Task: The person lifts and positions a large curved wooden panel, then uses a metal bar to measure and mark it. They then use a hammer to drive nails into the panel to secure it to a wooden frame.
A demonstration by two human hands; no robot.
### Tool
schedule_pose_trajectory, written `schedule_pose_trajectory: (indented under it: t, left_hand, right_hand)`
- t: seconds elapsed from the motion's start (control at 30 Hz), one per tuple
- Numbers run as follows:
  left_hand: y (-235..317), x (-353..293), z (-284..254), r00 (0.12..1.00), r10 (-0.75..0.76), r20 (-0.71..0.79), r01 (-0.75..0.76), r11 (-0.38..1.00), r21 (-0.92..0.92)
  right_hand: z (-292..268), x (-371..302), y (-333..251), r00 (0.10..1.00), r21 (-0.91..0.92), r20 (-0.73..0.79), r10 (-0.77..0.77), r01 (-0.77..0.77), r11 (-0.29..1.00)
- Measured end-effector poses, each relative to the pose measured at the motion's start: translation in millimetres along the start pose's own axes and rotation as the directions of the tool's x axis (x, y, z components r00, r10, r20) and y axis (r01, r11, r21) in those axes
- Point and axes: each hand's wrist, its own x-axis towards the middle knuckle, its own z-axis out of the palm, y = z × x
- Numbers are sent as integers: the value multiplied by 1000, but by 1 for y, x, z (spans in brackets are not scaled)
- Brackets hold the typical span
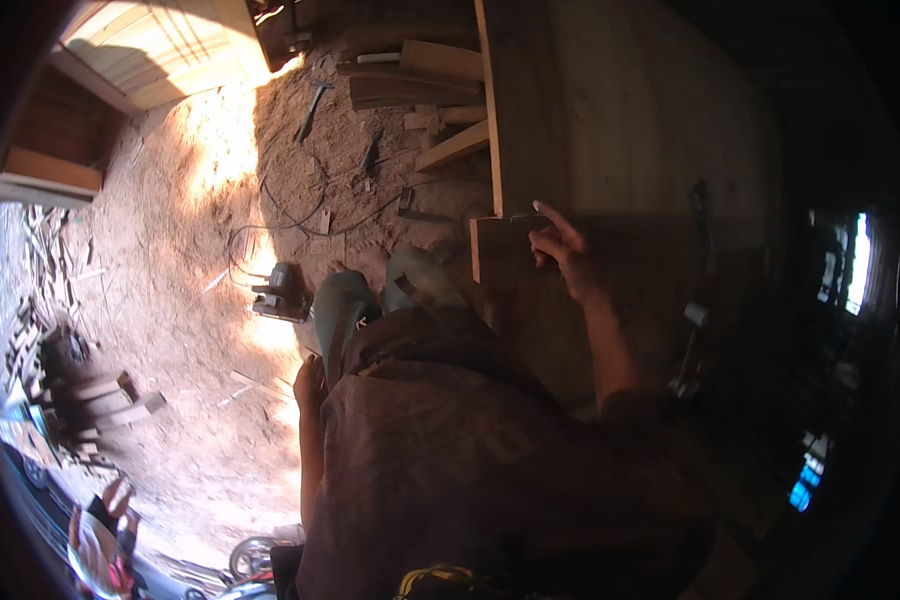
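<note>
My right hand (pixel 565 252) is over the wooden furniture piece at my right, its index finger stretched out and the other fingers partly bent. Nothing shows in its grasp. Close to the fingertips, a small dark strip (pixel 525 217) lies at the seam between a pale wooden panel (pixel 650 130) and a darker board (pixel 477 250). Whether the fingers touch the wood is too dark to tell. My left hand (pixel 310 380) hangs beside my left thigh, its fingers mostly hidden from view.
A corded power tool (pixel 282 292) sits on the sawdust-covered ground by my feet. Farther off lie a hammer (pixel 313 112) and stacked wood pieces (pixel 415 90). Offcuts (pixel 110 400) are heaped at left. Another person (pixel 100 540) is at lower left, near a wheel (pixel 253 558).
</note>
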Motion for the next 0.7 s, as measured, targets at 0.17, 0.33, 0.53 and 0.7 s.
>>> schedule_pose_trajectory:
  t: [0.17, 0.33, 0.53, 0.7]
  left_hand:
    - [73, 20, -45, 947, -303, 103, 300, 725, -620]
    - [110, 49, -119, 984, -171, 48, 166, 787, -594]
    - [142, 63, -162, 992, -121, 37, 123, 856, -503]
    - [116, 76, -165, 980, -186, 65, 192, 829, -525]
  right_hand:
    - [56, -30, 38, 982, 361, -172, 75, -7, 932]
    - [95, -17, 45, 969, 417, -248, 13, 95, 904]
    - [105, 34, 120, 826, -415, -475, -303, 93, 905]
    - [126, 30, 83, 619, -981, -171, -766, -39, 187]
